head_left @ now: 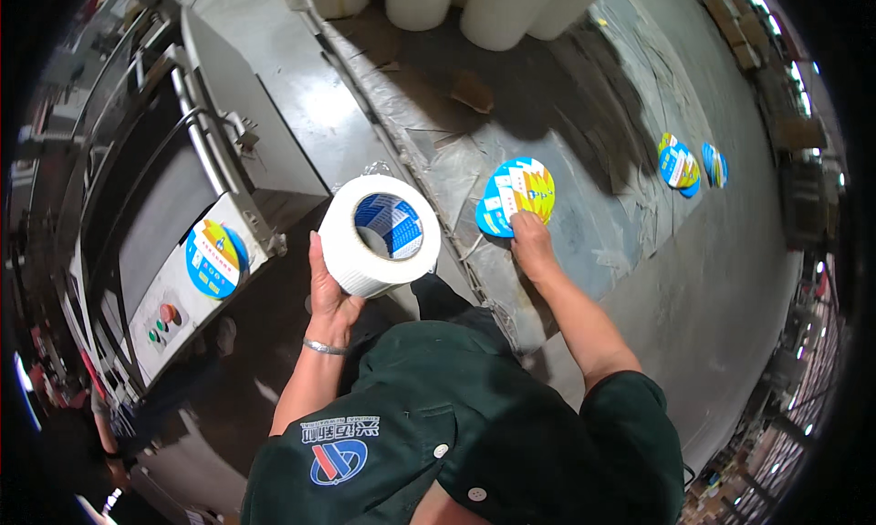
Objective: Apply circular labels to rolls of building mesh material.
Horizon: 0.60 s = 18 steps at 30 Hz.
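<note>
A thick roll of white tape [342, 247] rests in my left hand [330, 295], fingers and thumb around its lower left side. Its round core is blue and white inside, turned up toward me. To the right, my right hand [533, 244] pinches the near edge of a small fan of round blue and yellow labels [522, 189] on the table. How many labels are between the fingertips is hidden.
More round labels [678, 165] lie farther right, with another small pile [714, 166] beyond. Large white rolls [500, 10] stand at the far edge. On the left is a machine [173, 297] with push buttons and round labels [215, 259] on its panel.
</note>
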Motion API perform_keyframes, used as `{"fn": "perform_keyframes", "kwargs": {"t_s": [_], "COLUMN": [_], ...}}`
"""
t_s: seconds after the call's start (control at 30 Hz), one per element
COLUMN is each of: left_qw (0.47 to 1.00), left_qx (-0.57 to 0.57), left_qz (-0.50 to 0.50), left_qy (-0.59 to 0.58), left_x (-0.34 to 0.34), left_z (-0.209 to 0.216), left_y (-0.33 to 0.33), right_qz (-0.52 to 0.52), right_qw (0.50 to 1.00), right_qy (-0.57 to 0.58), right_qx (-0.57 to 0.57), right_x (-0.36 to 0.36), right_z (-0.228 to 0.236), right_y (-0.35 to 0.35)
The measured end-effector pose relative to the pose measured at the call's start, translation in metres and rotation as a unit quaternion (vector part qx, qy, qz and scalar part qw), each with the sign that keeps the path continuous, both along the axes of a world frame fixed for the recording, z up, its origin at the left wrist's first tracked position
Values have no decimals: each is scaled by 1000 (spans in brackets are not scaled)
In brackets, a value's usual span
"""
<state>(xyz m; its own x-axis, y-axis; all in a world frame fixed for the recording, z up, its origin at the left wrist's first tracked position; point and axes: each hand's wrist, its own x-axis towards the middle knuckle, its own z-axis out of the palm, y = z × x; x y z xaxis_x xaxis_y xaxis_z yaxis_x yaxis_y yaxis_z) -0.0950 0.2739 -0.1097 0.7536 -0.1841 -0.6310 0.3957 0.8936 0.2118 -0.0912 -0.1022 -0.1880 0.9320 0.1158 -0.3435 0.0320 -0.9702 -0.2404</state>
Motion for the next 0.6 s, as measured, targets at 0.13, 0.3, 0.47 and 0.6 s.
{"fn": "perform_keyframes", "kwargs": {"t_s": [0.13,0.3,0.47,0.6], "left_qw": [999,995,992,987], "left_qx": [-12,-43,-31,-29], "left_qz": [11,54,82,113], "left_qy": [-30,-72,-94,-112], "left_x": [-3,-11,-5,-7], "left_z": [12,17,31,46], "left_y": [32,93,159,235], "right_qz": [-29,155,305,377], "right_qw": [990,904,870,864], "right_qy": [-96,-278,-209,-130], "right_qx": [96,286,325,309], "right_x": [-4,37,41,68], "right_z": [46,197,212,248], "right_y": [56,239,338,414]}}
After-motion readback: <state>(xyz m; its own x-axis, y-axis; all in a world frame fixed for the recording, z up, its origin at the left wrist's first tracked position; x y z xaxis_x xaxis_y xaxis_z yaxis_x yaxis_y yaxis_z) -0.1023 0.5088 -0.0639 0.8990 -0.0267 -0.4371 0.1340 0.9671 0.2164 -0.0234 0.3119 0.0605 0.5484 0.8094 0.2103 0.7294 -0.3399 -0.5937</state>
